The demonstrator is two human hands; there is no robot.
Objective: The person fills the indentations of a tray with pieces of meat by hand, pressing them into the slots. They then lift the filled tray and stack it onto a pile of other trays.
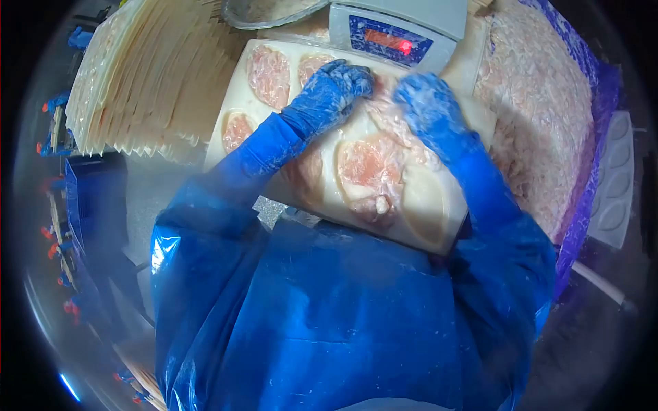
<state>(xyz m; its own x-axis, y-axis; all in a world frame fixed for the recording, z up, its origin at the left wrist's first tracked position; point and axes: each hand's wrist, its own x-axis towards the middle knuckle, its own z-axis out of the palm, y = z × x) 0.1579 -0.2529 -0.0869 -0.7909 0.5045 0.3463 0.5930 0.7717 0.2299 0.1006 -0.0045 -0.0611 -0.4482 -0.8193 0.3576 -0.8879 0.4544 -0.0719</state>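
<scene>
A white mould tray (pixel 329 154) with oval hollows lies tilted before me. Pale pink raw meat fills several hollows, such as the portion (pixel 269 74) at upper left and the one (pixel 370 164) near the middle. The hollow (pixel 425 205) at lower right holds no meat. My left hand (pixel 336 88), in a wet blue glove, curls its fingers onto raw meat (pixel 389 109) at the tray's far side. Opposite it, my right hand (pixel 428 103) is also curled, at the right side of this loose meat. Its fingertips are blurred and partly hidden.
Behind the tray stands a scale (pixel 394 41) with a lit red display; a clear bowl (pixel 274 10) is beside it. A stack of pale sheets (pixel 144 75) rises at left. To the right, a purple-lined container (pixel 582 164) holds a heap of raw meat (pixel 531 116). Another white mould (pixel 612 178) lies beyond.
</scene>
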